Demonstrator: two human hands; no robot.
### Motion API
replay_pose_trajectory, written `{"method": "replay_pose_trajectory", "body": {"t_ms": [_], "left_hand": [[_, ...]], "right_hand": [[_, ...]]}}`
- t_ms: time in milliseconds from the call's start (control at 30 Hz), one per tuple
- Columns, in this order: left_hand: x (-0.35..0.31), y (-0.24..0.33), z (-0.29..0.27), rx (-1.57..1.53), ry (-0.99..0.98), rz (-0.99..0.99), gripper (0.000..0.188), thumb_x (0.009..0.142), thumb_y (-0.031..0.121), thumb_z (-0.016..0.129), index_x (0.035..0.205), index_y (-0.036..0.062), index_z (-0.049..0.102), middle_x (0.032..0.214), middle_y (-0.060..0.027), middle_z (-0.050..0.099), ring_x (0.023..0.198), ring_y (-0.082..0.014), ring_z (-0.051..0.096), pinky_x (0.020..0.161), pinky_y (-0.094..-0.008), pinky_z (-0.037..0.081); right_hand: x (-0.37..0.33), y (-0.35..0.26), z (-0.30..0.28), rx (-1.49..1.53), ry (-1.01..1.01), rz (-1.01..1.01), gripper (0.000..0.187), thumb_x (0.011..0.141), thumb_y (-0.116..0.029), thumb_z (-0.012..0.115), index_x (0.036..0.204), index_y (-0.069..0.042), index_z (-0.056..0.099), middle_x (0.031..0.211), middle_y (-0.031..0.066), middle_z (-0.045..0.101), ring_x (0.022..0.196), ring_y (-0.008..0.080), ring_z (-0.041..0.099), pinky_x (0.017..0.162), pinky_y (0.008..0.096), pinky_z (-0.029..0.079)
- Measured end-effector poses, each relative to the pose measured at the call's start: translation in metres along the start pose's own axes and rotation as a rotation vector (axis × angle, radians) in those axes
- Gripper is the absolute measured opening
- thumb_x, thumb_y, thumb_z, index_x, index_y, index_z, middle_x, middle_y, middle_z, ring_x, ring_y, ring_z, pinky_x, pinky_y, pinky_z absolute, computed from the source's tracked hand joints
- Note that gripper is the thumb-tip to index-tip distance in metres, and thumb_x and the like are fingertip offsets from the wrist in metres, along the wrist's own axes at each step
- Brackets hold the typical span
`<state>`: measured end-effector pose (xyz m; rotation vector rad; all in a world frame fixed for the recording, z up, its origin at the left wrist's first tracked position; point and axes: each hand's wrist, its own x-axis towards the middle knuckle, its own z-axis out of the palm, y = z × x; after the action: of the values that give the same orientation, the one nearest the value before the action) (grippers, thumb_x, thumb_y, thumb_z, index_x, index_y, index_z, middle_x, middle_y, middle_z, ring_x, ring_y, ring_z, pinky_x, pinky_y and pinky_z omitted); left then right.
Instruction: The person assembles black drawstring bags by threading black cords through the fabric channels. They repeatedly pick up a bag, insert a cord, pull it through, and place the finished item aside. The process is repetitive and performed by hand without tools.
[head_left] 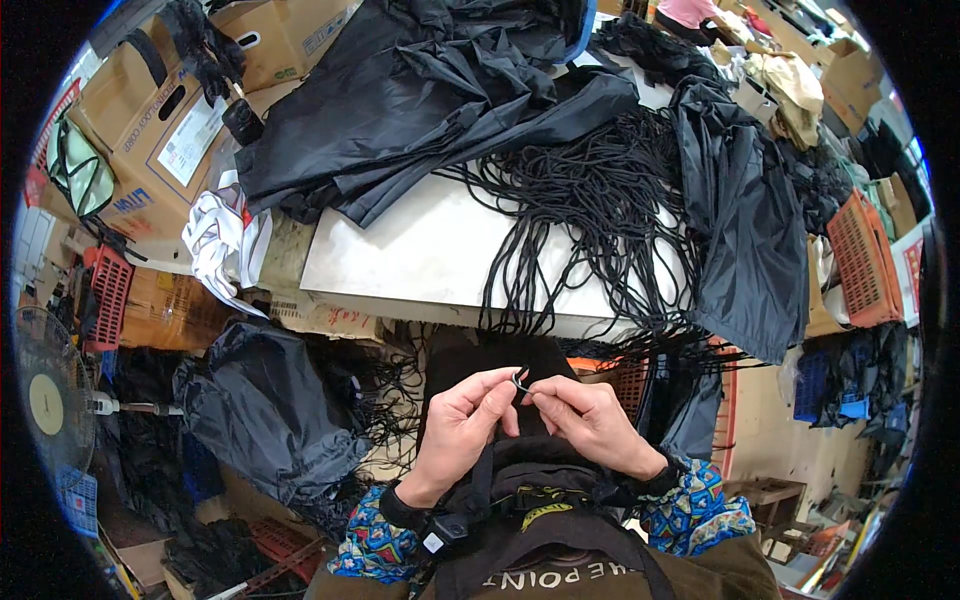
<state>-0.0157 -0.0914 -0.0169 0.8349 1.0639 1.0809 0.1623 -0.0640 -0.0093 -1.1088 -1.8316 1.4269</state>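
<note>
My left hand (462, 428) and my right hand (592, 422) meet in front of my body, below the table's near edge. Between their pinched fingertips is a short bent piece of black cord (519, 381). The left thumb and forefinger grip one part of the loop; the right fingertips pinch it close by, and its ends are hidden by the fingers. Beyond them, a tangled heap of black cords (590, 165) lies on the white table (400, 245), with many strands hanging over its front edge.
Black thin fabric (430, 100) covers the table's far side, and more black fabric (745, 220) drapes over its right. At left are a cardboard box (150, 140), white straps (222, 235) and a fan (45, 395). A filled black bag (265, 415) stands low left; an orange crate (863, 262) is at right.
</note>
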Motion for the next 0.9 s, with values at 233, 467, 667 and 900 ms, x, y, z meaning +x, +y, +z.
{"method": "replay_pose_trajectory", "body": {"t_ms": [233, 467, 667, 900], "left_hand": [[0.017, -0.006, -0.003, 0.043, 0.022, 0.088, 0.021, 0.094, 0.018, 0.055, 0.101, -0.0006, 0.062, 0.065, 0.0011, 0.057, 0.054, -0.0024, 0.047, 0.048, -0.0182, 0.036], [0.090, -0.013, -0.007, 0.560, 0.313, 0.589, 0.016, 0.089, 0.016, 0.058, 0.093, 0.0017, 0.063, 0.070, -0.0133, 0.061, 0.058, -0.0250, 0.059, 0.053, -0.0339, 0.045], [0.146, 0.001, -0.003, 0.959, -0.087, 0.702, 0.024, 0.094, 0.019, 0.046, 0.099, 0.0018, 0.062, 0.087, -0.0188, 0.064, 0.084, -0.0344, 0.062, 0.074, -0.0401, 0.050], [0.260, 0.089, -0.187, 1.876, 0.663, 0.790, 0.025, 0.074, 0.010, 0.055, 0.097, 0.0126, 0.067, 0.103, -0.0086, 0.063, 0.102, -0.0243, 0.054, 0.087, -0.0385, 0.041]], "right_hand": [[-0.001, -0.006, 0.004, -0.274, -0.064, -0.280, 0.012, 0.083, -0.002, 0.058, 0.094, -0.001, 0.060, 0.076, 0.0139, 0.059, 0.066, 0.0300, 0.060, 0.057, 0.0350, 0.049], [-0.015, -0.069, -0.019, -0.354, 0.022, -0.675, 0.011, 0.073, -0.008, 0.069, 0.083, -0.008, 0.065, 0.117, 0.0163, 0.057, 0.107, 0.0307, 0.052, 0.095, 0.0395, 0.035], [-0.004, -0.057, -0.038, 0.388, -0.033, -0.317, 0.011, 0.094, -0.009, 0.050, 0.088, -0.001, 0.054, 0.088, 0.0183, 0.061, 0.056, 0.0146, 0.056, 0.050, 0.0255, 0.046], [0.015, -0.013, -0.064, 0.973, 0.490, 0.094, 0.012, 0.098, -0.022, 0.044, 0.098, -0.011, 0.047, 0.069, -0.0001, 0.042, 0.040, 0.0040, 0.027, 0.032, 0.0179, 0.021]]}}
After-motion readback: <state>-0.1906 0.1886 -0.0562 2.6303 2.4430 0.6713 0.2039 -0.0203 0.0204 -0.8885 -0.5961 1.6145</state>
